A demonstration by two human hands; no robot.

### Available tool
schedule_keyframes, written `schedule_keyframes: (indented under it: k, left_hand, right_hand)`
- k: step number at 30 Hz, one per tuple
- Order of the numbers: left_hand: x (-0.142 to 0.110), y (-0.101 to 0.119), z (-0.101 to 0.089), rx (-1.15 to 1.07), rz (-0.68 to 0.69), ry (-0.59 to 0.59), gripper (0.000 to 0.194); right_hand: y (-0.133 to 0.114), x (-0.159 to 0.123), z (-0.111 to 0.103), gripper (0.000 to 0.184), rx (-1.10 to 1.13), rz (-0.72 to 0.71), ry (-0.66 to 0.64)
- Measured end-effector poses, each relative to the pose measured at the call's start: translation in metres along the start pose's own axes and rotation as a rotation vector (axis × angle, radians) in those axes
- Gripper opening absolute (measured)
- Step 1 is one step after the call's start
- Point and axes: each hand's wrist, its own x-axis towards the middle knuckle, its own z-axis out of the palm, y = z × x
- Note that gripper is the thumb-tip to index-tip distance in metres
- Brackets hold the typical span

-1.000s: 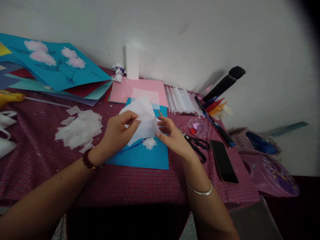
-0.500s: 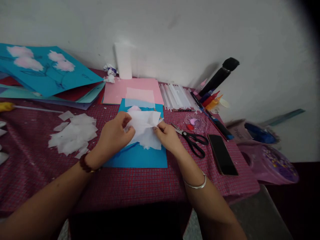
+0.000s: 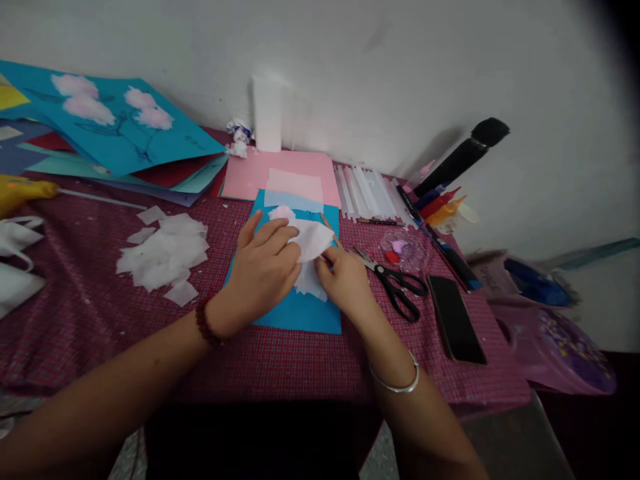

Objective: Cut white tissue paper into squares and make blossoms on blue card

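Note:
A folded white tissue paper (image 3: 315,239) is between my two hands, above a blue sheet of paper (image 3: 300,320). My left hand (image 3: 267,267) has its bent fingers over the left end of the tissue paper, palm down; its fingertips are partly hidden. My right hand (image 3: 347,277) pinches the right end between thumb and fingers. Beneath, more white tissue with a jagged edge (image 3: 313,287) lies on the blue sheet. A pale pink fluffy flower (image 3: 283,213) shows at the sheet's upper part. Close to my right fingers is a thin brown stick (image 3: 327,223).
Cut tissue squares (image 3: 165,253) are piled on the left, near a yellow glue gun (image 3: 27,190). Black-handled scissors (image 3: 395,283), a paint palette (image 3: 406,248) and a phone (image 3: 456,320) lie on the right. White glue sticks (image 3: 370,190) and pink paper (image 3: 300,160) are behind.
My left hand has moved right and turned palm down over the tissue paper. The tissue now looks folded and rounded. The view has shifted slightly left.

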Motion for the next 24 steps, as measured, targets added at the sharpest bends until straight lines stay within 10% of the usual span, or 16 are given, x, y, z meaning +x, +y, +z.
schedule_keyframes:
  k: [21,24]
  left_hand:
    - [-0.003,0.012,0.012,-0.072,-0.034,-0.159,0.006]
    - [0.003,0.011,0.010,-0.020,-0.131,-0.131,0.032]
  right_hand:
    - [0.003,0.003,0.005,0.024,0.081,0.000,0.106]
    - [-0.001,0.003,0.006,0.025,0.079,-0.017,0.097]
